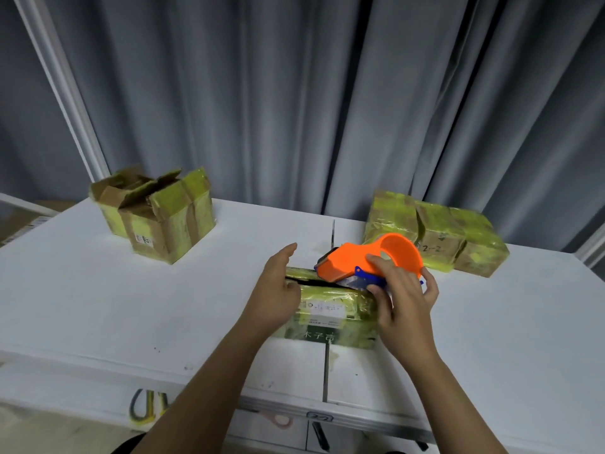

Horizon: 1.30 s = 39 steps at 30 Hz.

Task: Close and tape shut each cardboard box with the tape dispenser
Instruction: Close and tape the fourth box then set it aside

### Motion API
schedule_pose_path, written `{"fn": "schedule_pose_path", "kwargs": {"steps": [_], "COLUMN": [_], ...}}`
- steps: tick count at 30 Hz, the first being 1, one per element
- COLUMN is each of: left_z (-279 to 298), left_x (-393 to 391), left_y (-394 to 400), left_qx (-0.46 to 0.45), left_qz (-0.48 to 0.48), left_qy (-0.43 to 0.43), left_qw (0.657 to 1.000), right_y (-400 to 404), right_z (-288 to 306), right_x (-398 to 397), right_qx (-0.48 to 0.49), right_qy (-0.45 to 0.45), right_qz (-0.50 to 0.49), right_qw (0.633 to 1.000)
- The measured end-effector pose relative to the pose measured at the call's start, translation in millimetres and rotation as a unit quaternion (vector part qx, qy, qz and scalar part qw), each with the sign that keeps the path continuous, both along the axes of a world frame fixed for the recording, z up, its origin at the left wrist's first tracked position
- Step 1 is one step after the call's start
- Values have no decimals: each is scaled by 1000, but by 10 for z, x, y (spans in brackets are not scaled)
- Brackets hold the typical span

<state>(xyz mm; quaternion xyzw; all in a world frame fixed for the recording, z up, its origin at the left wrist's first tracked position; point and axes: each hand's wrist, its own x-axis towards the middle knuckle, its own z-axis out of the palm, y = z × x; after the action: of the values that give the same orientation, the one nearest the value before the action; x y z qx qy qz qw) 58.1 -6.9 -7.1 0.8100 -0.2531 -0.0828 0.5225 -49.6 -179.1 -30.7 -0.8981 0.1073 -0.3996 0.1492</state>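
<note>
The right hand (404, 298) grips the orange tape dispenser (366, 262) from its near side, fingers curled over the body and blue base, its front end resting on the top right of the near cardboard box (330, 314) at the white table's (98, 306) front edge. The left hand (278, 290), fingers straight and relaxed, rests against that box's left end, holding nothing. An open-flapped box (157, 214) stands far left, and a taped box (438, 232) lies far right, just beyond the dispenser
</note>
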Motion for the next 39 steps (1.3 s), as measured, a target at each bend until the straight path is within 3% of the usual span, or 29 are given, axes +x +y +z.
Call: {"fn": "schedule_pose_path", "kwargs": {"steps": [3,10,17,25,30,35,39], "left_z": [27,125,251,308,419,643,889], "left_x": [32,25,84,63,35,20,6], "left_y": [46,52,26,-17,-9,-26,10], "left_qx": [17,-97,-83,-122,-171,-150,-171], "left_qz": [29,28,32,30,49,69,61], "left_qy": [-48,-124,-149,-144,-105,-89,-3], "left_qw": [998,987,985,982,978,982,983], "right_y": [22,106,160,147,215,287,344], "right_z": [4,36,56,161,246,431,690], "right_x": [30,55,38,19,45,8,-72], "right_qx": [1,-18,-17,-31,40,164,178], "right_qy": [-2,-8,-18,-54,-75,-115,-125], "right_qz": [3,24,53,56,82,91,119], "right_qw": [1000,1000,998,997,993,976,969]}}
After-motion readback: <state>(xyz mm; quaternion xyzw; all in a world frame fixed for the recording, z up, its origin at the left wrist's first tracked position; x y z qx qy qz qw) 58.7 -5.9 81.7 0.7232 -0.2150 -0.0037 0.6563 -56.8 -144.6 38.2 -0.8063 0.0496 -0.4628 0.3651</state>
